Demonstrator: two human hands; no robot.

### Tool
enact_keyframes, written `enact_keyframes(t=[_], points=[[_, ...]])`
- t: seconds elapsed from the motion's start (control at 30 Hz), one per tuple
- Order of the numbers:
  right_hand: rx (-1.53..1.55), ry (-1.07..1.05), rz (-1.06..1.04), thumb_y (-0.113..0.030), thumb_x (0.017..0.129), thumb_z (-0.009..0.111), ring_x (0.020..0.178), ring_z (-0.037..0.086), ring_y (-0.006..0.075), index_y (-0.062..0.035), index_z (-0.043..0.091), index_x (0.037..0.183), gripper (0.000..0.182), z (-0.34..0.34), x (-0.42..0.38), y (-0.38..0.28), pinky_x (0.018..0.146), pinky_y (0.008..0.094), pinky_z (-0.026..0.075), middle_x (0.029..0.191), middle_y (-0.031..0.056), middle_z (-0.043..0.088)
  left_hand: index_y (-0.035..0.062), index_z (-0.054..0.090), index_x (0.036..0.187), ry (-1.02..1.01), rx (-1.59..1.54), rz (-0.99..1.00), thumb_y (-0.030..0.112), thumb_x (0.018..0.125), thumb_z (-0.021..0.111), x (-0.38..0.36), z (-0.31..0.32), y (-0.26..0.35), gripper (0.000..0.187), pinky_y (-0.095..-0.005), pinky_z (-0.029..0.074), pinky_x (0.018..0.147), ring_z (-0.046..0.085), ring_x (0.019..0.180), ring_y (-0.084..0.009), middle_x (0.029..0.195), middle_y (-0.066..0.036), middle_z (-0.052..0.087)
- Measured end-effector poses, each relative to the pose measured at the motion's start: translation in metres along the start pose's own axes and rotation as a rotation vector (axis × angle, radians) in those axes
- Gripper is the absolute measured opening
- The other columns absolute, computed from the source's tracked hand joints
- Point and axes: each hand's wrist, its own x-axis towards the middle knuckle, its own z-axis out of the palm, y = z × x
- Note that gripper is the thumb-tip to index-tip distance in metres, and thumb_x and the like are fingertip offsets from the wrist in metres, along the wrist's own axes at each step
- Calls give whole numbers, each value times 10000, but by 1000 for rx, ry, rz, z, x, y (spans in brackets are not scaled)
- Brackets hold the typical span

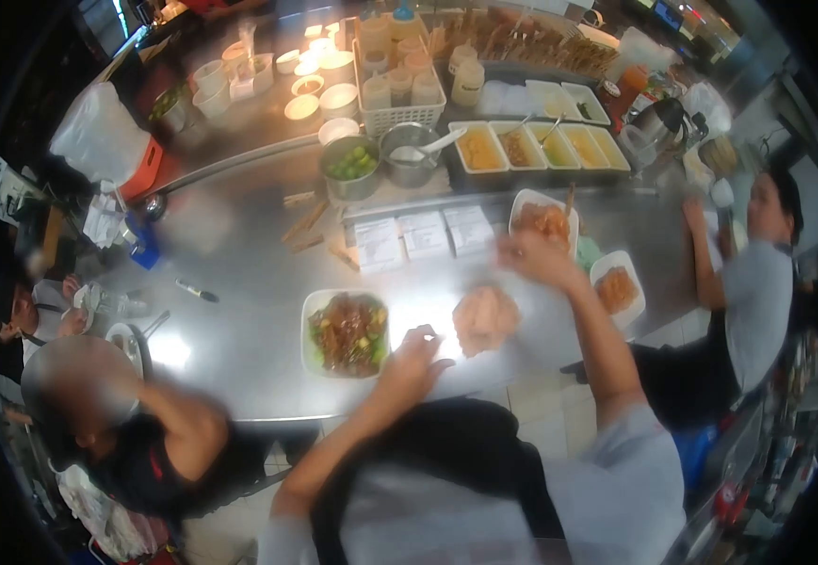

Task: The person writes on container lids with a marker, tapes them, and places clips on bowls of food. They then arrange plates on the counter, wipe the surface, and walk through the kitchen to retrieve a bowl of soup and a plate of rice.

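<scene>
My left hand is just right of a square white bowl of brown meat and greens. Its thumb and index finger are apart, and I see nothing held. My right hand reaches across the near edge of another white bowl with orange-brown food. Its fingers are curled together, and blur hides anything between them. Between my hands lies a round, pale orange mound, too blurred to name. A third white bowl with orange food stands at the right.
Beyond my hands are paper slips, a pot of green limes, a pot with a ladle and a row of sauce tubs. One person stands at right, others at left. A marker lies left.
</scene>
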Motion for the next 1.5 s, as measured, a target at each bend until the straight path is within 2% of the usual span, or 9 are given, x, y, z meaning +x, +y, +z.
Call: enact_keyframes(t=[0.07, 0.13, 0.27, 0.53, 0.67, 0.83, 1.13, 1.17, 1.5], points=[[134, 197, -103, -222, 762, 632, 796, 602, 282, -3, 621, 989, 316, -53, 55, -2, 720, 346, 463, 854, 185, 627, -1, 534, 1038, -157, 90, 20, 164, 780, 604, 37, 44, -12, 314, -356, 432, 784, 525, 905, -353, 1008, -183, 534], [-22, 495, -221, -165, 748, 619, 874, 591, 305, -10, 631, 982, 280, -101, 128, 20, 761, 361, 455, 916, 192, 615, 3, 512, 1107, -296, -617, -627, 215, 851, 523, 61, 68, -12, 333, -344, 430, 790, 538, 915, -296, 1038, -152, 553], [-209, 772, -220, -95, 730, 556, 893, 559, 358, -3, 621, 867, 178, -179, 242, 33, 788, 415, 442, 900, 195, 598, -11, 502, 1135, -181, -1098, -698, 248, 901, 444, 68, 76, -11, 354, -326, 420, 820, 534, 936, -231, 1071, -121, 559], [-783, 717, -83, -61, 762, 497, 889, 587, 309, 13, 611, 846, 160, -219, 367, 111, 760, 391, 470, 913, 190, 602, -33, 513, 1090, -361, -694, -787, 219, 907, 370, 80, 65, -17, 343, -300, 408, 839, 522, 937, -214, 1057, -121, 559], [-507, 743, -184, -104, 812, 482, 825, 601, 314, -10, 609, 984, 233, -228, 360, 120, 738, 379, 467, 935, 184, 620, 1, 531, 1064, -438, -734, -791, 159, 875, 421, 74, 51, -17, 270, -314, 403, 852, 511, 957, -253, 1061, -134, 557], [-609, 813, -258, -105, 841, 506, 788, 626, 197, -49, 599, 1056, 241, -224, 329, 102, 729, 329, 462, 929, 136, 639, 54, 568, 1056, -365, -437, -170, -31, 791, 496, 44, 32, -14, 288, -344, 375, 912, 478, 1044, -273, 1075, -133, 550], [1410, 267, 7, -127, 830, 557, 702, 537, 100, 26, 519, 1122, 331, 23, 45, -2, 623, 209, 429, 829, 29, 578, 42, 573, 1049, -25, -807, -487, 41, 831, 570, -45, -85, 18, 219, -264, 459, 758, 568, 851, -134, 960, -50, 569], [866, -15, 216, -57, 802, 560, 682, 561, 110, 43, 519, 1123, 339, 58, 29, 17, 631, 215, 449, 824, 58, 608, 46, 585, 1042, 85, -815, -515, 56, 831, 579, -60, -94, 15, 211, -255, 459, 754, 567, 860, -123, 971, -44, 579], [613, 232, -256, -59, 826, 551, 737, 596, 127, -30, 541, 1134, 310, 119, 57, -109, 675, 249, 467, 798, 77, 627, -11, 531, 1090, 575, -625, -744, 196, 887, 516, -131, -100, -70, 290, -234, 444, 613, 527, 669, -96, 771, -32, 561]])
